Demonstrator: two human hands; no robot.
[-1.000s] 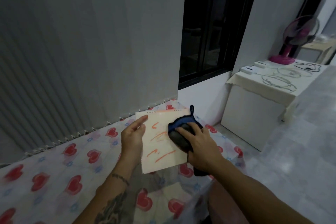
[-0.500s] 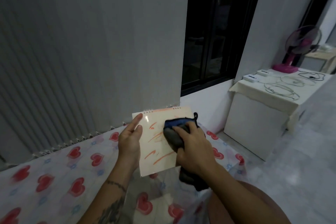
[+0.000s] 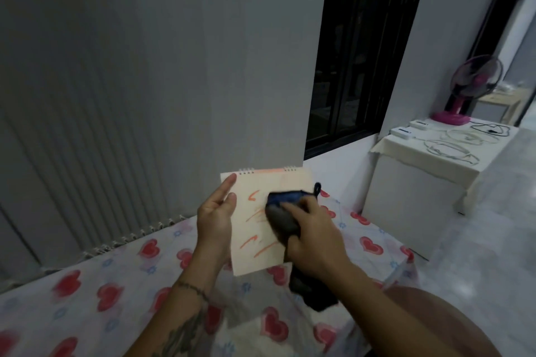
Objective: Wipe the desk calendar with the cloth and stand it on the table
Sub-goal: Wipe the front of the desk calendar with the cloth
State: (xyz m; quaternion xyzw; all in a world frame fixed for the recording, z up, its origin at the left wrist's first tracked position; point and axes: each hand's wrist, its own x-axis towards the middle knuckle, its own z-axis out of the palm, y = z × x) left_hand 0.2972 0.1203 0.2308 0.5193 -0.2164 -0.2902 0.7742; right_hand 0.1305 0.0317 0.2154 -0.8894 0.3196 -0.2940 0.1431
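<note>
The desk calendar (image 3: 255, 229) is a cream, spiral-bound card with orange scribbles, held upright in the air above the table. My left hand (image 3: 216, 219) grips its left edge, fingers pointing up. My right hand (image 3: 314, 236) presses a dark grey cloth with a blue border (image 3: 282, 209) against the calendar's right half. The cloth's lower end hangs below my right wrist. The calendar's back face is hidden.
Below is a table with a white cloth printed with red hearts (image 3: 110, 287). A grey wall and ribbed panel stand behind it. At right a white cabinet (image 3: 412, 200) carries cables and a pink fan (image 3: 470, 87). A dark window (image 3: 351, 52) is beyond.
Both hands have lifted the calendar higher and nearer to me. The cloth has slid across the calendar's face, leftward and down.
</note>
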